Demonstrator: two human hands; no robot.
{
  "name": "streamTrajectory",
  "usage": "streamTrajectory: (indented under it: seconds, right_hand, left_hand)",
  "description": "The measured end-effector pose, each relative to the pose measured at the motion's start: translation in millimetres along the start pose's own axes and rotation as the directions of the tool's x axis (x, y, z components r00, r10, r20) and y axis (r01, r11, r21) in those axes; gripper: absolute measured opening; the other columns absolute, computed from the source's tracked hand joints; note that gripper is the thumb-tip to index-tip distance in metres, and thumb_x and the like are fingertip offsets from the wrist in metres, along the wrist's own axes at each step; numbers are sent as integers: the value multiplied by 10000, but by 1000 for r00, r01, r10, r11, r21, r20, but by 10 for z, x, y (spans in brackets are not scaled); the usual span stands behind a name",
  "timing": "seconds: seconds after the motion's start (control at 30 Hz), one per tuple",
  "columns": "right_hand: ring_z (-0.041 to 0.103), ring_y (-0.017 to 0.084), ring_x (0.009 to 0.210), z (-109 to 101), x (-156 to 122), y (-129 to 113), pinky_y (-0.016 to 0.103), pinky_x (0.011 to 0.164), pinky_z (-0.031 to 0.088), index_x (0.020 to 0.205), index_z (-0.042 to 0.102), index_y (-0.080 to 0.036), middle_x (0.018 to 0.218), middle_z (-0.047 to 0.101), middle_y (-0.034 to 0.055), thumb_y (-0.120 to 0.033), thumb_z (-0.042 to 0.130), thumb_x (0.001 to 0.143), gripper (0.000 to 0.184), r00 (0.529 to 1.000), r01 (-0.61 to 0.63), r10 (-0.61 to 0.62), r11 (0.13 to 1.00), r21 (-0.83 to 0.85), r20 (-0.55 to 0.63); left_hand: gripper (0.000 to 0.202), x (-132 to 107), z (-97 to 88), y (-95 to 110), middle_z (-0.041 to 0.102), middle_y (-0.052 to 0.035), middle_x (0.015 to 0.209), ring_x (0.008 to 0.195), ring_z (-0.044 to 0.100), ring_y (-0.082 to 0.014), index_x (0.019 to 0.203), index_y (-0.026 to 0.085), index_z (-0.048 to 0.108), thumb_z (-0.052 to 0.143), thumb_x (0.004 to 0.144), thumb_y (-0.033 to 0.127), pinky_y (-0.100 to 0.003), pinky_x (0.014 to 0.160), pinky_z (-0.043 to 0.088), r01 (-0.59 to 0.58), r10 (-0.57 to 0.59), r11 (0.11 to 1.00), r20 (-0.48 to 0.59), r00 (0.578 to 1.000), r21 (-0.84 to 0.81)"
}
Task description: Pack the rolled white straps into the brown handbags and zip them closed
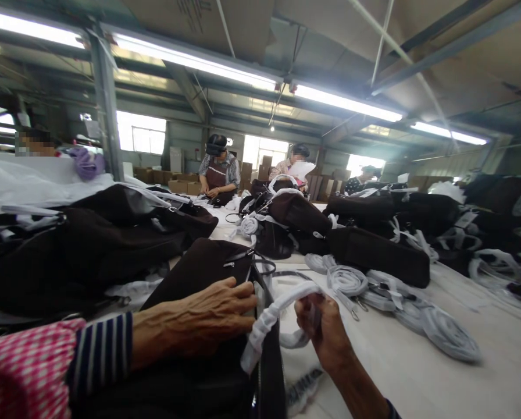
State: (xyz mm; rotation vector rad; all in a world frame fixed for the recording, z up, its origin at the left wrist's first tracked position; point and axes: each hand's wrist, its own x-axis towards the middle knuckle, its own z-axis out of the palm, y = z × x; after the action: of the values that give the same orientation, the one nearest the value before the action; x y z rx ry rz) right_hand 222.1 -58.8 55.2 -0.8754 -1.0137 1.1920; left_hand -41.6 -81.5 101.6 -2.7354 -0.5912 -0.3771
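A dark brown bag (203, 265) lies in front of me on the white table (417, 372). My left hand (208, 314) lies flat on the bag near its top edge, fingers stretched out. My right hand (321, 329) is closed round the bag's handle (273, 317), which is wrapped in white paper and arches between the two hands. A zip pull shows on the bag just beyond my left fingers.
Piles of dark bags (90, 244) fill the left; more bags (378, 250) and white-wrapped straps (417, 314) lie to the right. Two people (219, 171) work at the far end, and another person's head shows at far left. Cardboard boxes stand behind them.
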Motion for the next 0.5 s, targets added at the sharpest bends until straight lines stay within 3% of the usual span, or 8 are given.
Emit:
streamTrajectory:
  seconds: [0.1, 0.2, 0.27, 0.33, 0.43, 0.47, 0.5]
  right_hand:
    - [271, 56, 414, -71, -167, -200, 191, 402, 168, 646, 569, -175, 486, 419, -58, -406, 781, 711, 320, 997, -28, 33, 997, -73, 75]
    - [350, 83, 458, -110, -457, -458, 219, 440, 248, 730, 681, -174, 538, 465, -29, -389, 817, 730, 254, 962, -21, 107, 947, -320, 252]
    - [483, 134, 523, -79, -656, -620, 251, 489, 358, 754, 732, -200, 617, 572, 22, -381, 855, 688, 228, 893, 48, 179, 875, -482, 413]
    - [598, 197, 640, 17, -813, -741, 296, 588, 459, 763, 761, -246, 717, 662, 59, -423, 860, 673, 222, 792, 140, 245, 820, -556, 560]
    - [638, 229, 719, 220, -932, -830, 329, 673, 481, 755, 781, -286, 765, 706, 68, -526, 797, 735, 242, 679, 253, 293, 767, -589, 673]
    - [627, 225, 698, 274, -939, -839, 330, 662, 469, 742, 783, -282, 744, 702, 67, -539, 783, 751, 257, 678, 270, 291, 755, -597, 675]
    - [613, 218, 672, 311, -931, -840, 330, 644, 455, 725, 781, -272, 717, 694, 68, -538, 772, 768, 270, 712, 271, 266, 750, -604, 650]
  left_hand:
    - [307, -158, -88, -110, 637, -40, 1098, 1009, 518, -236, 1009, 208, 598, 559, 796, -10, -360, 882, 418, 114, -115, 993, -26, 993, -21]
    - [296, -357, -55, -191, 577, -36, 1014, 936, 496, -199, 887, 192, 538, 416, 839, -73, -307, 819, 430, 270, -283, 957, -128, 950, -108]
    - [320, -479, 20, -213, 561, -31, 1045, 915, 510, -167, 888, 187, 511, 369, 835, -95, -275, 803, 436, 302, -343, 929, -188, 920, -213]
    - [338, -568, 102, -216, 556, -29, 1071, 869, 528, -134, 887, 186, 487, 333, 826, -108, -251, 778, 440, 301, -383, 899, -237, 893, -317]
    - [319, -631, 188, -212, 559, -26, 1065, 859, 550, -117, 864, 187, 466, 333, 826, -100, -239, 776, 443, 304, -441, 856, -283, 852, -418]
    - [297, -639, 206, -213, 561, -24, 1058, 868, 554, -119, 857, 187, 465, 354, 833, -87, -239, 784, 443, 304, -450, 849, -289, 845, -432]
    - [274, -644, 219, -215, 563, -22, 1047, 872, 554, -120, 850, 187, 465, 375, 842, -72, -238, 786, 441, 301, -454, 846, -296, 840, -441]
